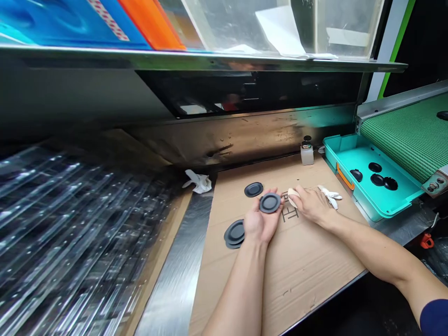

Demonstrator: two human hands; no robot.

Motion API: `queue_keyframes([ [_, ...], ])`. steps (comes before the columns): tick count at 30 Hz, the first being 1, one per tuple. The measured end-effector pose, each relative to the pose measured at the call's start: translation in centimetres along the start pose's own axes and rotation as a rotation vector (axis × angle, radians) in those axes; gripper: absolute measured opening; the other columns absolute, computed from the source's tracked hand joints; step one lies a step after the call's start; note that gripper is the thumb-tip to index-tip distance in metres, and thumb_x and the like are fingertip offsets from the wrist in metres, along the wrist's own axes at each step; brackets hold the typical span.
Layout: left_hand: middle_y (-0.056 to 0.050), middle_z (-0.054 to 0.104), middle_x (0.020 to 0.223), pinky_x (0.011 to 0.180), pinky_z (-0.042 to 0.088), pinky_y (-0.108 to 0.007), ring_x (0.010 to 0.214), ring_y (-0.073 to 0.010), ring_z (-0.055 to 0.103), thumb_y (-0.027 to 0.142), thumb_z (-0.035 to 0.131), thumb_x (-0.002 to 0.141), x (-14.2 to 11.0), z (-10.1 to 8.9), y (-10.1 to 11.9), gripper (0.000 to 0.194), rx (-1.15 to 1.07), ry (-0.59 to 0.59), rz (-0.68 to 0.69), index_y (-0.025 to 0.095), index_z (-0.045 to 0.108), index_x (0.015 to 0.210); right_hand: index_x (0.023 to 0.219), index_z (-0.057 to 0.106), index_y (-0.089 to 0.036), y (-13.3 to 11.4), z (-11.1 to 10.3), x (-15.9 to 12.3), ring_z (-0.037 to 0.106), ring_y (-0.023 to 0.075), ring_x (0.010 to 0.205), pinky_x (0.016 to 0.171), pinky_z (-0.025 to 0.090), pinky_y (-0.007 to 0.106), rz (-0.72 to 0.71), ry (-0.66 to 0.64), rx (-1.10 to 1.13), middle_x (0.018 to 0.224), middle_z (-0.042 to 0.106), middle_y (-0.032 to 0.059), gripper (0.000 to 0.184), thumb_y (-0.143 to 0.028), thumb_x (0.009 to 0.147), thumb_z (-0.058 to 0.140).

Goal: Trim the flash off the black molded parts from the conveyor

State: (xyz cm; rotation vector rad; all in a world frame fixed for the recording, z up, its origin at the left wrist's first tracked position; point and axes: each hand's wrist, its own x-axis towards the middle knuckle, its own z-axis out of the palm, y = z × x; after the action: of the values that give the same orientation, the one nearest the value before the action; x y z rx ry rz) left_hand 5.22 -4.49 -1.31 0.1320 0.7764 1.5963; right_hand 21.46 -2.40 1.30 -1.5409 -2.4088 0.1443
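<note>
Currently, my left hand (259, 225) is palm up and mostly open, supporting a dark grey disc (269, 202) over the cardboard sheet (315, 261). The disc lies face up across my palm and fingers. My right hand (311, 203) is partly closed, with a small cream-coloured pad (293, 198) held between thumb and fingers, just to the right of the disc and apart from it. A single grey disc (253, 189) lies on the cardboard beyond and to the left of my left hand; nearer me, overlapping grey discs (234, 234) lie beside my left wrist, partly hidden by it. A crumpled white cloth (330, 196) rests beside my right forearm. A small translucent bottle (307, 155) with a dark top stands at the far edge of the cardboard. On the right, a teal tray (388, 204) contains separate and touching black round parts (377, 179), beside a green conveyor belt (406, 133).
</note>
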Motion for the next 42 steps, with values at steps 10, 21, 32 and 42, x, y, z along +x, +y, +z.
queue_keyframes([
  [10, -0.019, 0.071, 0.120, 0.080, 0.061, -0.042, 0.101, -0.0279, 0.070, 0.025, 0.039, 0.100, -2.0, 0.9, 0.7, 0.038, -0.010, -0.150, -0.132, 0.010, 0.069, 0.118, 0.104, 0.073, -0.013, 5.3, -2.9, 1.2, 0.066, 0.0326, 0.104, 0.090, 0.045, 0.043, 0.250, -0.065, -0.190, 0.110, 0.072, 0.0211, 0.023, -0.023, 0.097, 0.053],
  [21, -0.022, 0.073, 0.104, 0.059, 0.062, -0.021, 0.080, -0.0195, 0.074, 0.049, 0.028, 0.108, -2.4, 1.8, 0.1, 0.061, -0.107, -0.052, -0.313, 0.002, 0.062, 0.126, 0.111, 0.069, -0.020, 3.6, -1.2, 1.2, 0.065, 0.0194, 0.099, 0.087, 0.044, 0.027, -0.081, 0.180, 0.321, 0.108, 0.074, 0.0069, 0.030, -0.032, 0.105, 0.042],
  [32, -0.018, 0.074, 0.083, 0.053, 0.060, -0.019, 0.063, -0.0175, 0.073, 0.049, 0.025, 0.108, -2.5, 1.9, -0.4, 0.064, 0.009, -0.029, -0.336, -0.001, 0.061, 0.124, 0.103, 0.069, -0.018, 1.4, -1.9, 0.5, 0.067, 0.0154, 0.092, 0.085, 0.045, 0.025, -0.124, 0.003, 0.457, 0.099, 0.076, 0.0041, 0.022, -0.024, 0.101, 0.048],
  [42, -0.012, 0.075, 0.073, 0.058, 0.062, -0.025, 0.072, -0.0221, 0.076, 0.055, 0.057, 0.098, -3.2, 1.5, -2.6, 0.049, 0.361, -0.174, -0.119, 0.010, 0.075, 0.095, 0.107, 0.077, -0.022, 1.2, -1.8, 0.0, 0.063, 0.0169, 0.088, 0.078, 0.041, 0.026, -0.216, -0.032, 0.204, 0.102, 0.073, 0.0048, 0.028, -0.031, 0.099, 0.052],
])
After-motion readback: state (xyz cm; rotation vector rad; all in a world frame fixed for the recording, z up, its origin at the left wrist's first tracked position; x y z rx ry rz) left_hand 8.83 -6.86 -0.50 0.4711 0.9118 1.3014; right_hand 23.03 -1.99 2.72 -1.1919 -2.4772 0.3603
